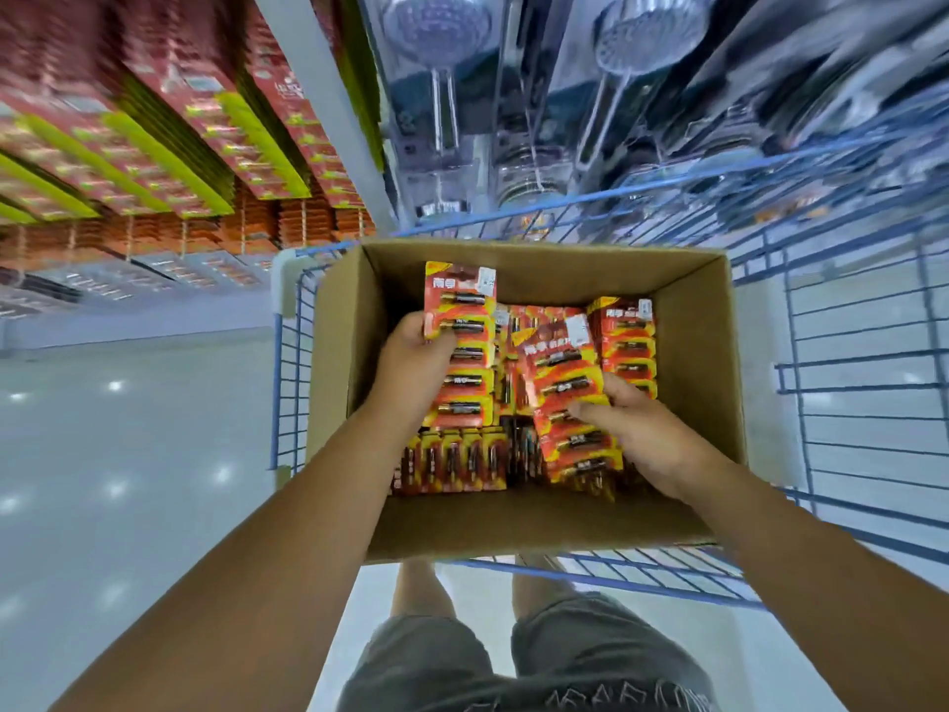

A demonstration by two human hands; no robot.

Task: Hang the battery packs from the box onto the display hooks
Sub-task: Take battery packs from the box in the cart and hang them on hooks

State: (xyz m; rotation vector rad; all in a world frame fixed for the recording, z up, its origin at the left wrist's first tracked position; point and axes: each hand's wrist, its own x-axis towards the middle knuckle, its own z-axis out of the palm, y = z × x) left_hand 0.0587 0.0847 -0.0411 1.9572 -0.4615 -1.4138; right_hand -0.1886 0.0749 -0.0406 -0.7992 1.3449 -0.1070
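Starting at my left, the display (169,161) with its rows of red and yellow packs lies up and away from my left hand (411,362), well apart from it and blurred, so I can't pick out single hooks. My left hand is curled around the left edge of a long battery strip (462,346), thumb over its face, gripping it inside the cardboard box (708,362). That strip's long axis runs away from me toward the far wall of the box, its top card end pointing at the far side (the hang hole, if there is one, is too small to make out). Below my left hand, a row of packs (452,462) stands on edge against the near wall. Between my two hands, more packs lie loosely heaped. My right hand (642,434) pinches a second strip (570,398) near its middle, fingers across its face; this one is tilted, leaning left at its far end. Just beyond my right hand, another stack (629,341) rests by the box's far right corner. The box sits in a blue wire cart (847,352). As I judge it, the left hand is nearer the display, so its strip should lift out first, swinging up and left with the card end leading.
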